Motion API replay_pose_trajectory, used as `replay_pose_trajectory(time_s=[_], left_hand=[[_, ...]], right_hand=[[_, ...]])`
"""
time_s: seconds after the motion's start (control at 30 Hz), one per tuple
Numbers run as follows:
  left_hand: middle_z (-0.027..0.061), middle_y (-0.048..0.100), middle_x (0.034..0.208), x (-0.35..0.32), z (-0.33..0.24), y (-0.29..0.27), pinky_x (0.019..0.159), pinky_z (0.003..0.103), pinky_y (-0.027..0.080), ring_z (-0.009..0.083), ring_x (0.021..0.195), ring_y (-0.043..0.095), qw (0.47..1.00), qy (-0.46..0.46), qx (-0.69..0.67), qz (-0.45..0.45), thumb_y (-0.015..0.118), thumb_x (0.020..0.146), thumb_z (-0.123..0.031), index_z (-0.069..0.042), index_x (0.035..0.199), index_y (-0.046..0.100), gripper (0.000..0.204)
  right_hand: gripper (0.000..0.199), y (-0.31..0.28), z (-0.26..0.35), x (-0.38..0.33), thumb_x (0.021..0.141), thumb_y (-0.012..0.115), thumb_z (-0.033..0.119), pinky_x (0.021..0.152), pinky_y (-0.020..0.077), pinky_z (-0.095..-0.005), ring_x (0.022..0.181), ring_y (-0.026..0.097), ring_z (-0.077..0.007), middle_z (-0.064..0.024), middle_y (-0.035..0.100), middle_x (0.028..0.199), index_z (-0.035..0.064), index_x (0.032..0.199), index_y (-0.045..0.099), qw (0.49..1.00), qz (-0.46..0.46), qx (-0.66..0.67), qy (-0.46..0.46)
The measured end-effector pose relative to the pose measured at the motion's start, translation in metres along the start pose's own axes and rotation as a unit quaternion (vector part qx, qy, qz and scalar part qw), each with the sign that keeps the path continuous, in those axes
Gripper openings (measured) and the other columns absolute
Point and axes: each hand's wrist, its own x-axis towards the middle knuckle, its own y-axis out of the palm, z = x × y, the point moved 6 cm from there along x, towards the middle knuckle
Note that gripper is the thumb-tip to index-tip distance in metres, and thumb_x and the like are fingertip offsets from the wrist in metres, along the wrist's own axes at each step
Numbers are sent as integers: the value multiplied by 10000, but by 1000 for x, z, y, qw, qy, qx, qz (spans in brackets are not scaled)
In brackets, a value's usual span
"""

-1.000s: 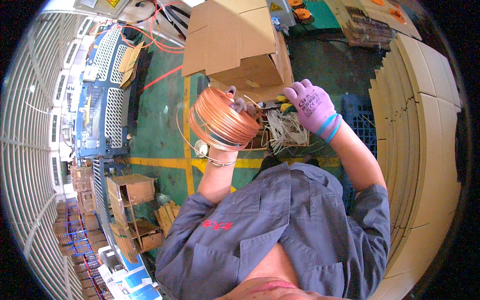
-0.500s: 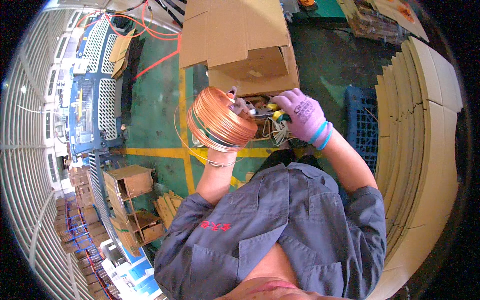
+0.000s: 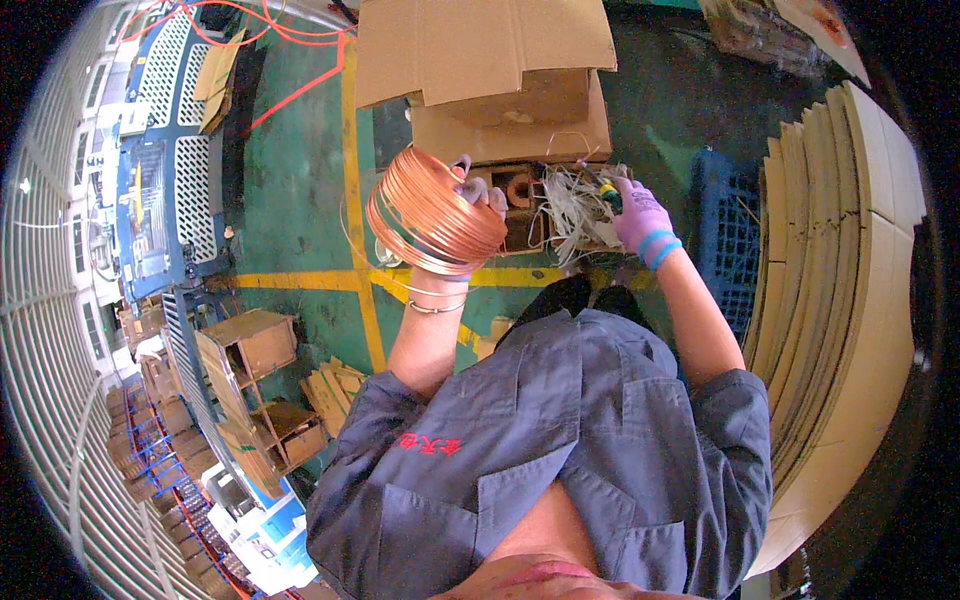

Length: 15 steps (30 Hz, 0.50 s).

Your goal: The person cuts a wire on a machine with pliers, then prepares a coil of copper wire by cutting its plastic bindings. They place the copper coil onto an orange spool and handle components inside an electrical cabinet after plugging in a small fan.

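Jacket of grey work cloth (image 3: 540, 400), worn by the person, lies nearest the camera, just below the copper-coloured wire coil (image 3: 430, 215). The gloved left hand (image 3: 480, 192) is hooked into the coil's right side, its fingers curled and holding it; a loose loop of wire stands out on the coil's left. Right of the coil, and apart from it, the gloved right hand (image 3: 643, 217) is narrowed around yellow-and-green-handled pliers (image 3: 608, 192), whose jaws cannot be made out. Half a second earlier the pliers stood close beside the coil; they now lie farther right, over tangled white strands (image 3: 578, 215), which suggests that tool and coil are being handled separately. Between coil and strands, an open brown box (image 3: 518, 214) is partly visible. Above the coil, a cardboard carton (image 3: 490, 50) with spread flaps limits forward reach. Left of the coil, green floor (image 3: 290, 210) extends to blue perforated machine guarding (image 3: 194, 190), apparently giving the widest room for movement. Well right of the coil, a blue pallet (image 3: 722, 240) and stacked cardboard sheets (image 3: 860, 260) bound the right arm's swing.
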Motion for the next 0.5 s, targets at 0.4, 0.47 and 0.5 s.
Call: replay_pose_trajectory(time_s=[0.4,0.47,0.5], left_hand=[[87,573,740,65,-9,-31,774,472,508,287,729,545,996,-64,-4,-66,544,892,-273,-66,1015,597,247],[71,560,716,77,0,-12,809,447,502,250,711,541,998,-58,-4,-25,534,896,-255,-57,995,593,229],[63,554,704,83,4,-2,826,435,500,231,702,538,999,-54,-4,-4,529,898,-246,-52,984,591,221]], right_hand=[[631,8,61,-54,663,716,28,875,445,-302,992,561,-204,-112,599,1111,27,1247,476,890,177,417,-49],[612,23,84,-59,656,720,3,846,444,-286,962,534,-139,-59,611,1058,29,1225,495,837,220,501,-8],[599,20,86,-62,655,705,-12,841,447,-286,950,539,-135,-52,615,1056,28,1217,502,831,224,509,15]])
